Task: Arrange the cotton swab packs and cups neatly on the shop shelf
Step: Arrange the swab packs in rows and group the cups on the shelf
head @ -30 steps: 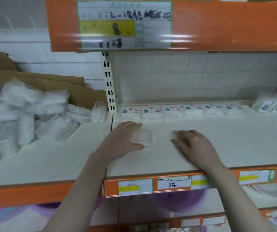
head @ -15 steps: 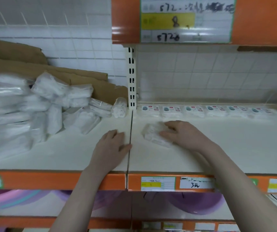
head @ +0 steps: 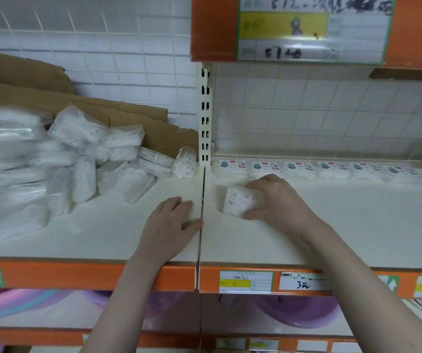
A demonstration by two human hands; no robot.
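My right hand (head: 278, 200) grips a small clear pack of white cotton swabs (head: 236, 202) that lies on the cream shelf (head: 357, 225), just right of the seam between the two shelf boards. My left hand (head: 171, 220) rests flat on the shelf at the seam, fingers straight, holding nothing. A row of labelled swab packs (head: 299, 166) lines the back of the right board. A loose heap of clear swab packs (head: 59, 159) covers the left board, and a small round tub of swabs (head: 185, 163) lies at its right end.
Brown cardboard (head: 118, 118) leans on the tiled wall behind the heap. A slotted upright post (head: 205, 113) divides the bays. The orange upper shelf edge (head: 306, 29) with a price label hangs overhead. Purple and pink basins (head: 299, 312) sit on the shelf below.
The pack passed from my left hand to my right hand, which now grips it more firmly. My left hand moved left to the seam. The view shifted leftward.
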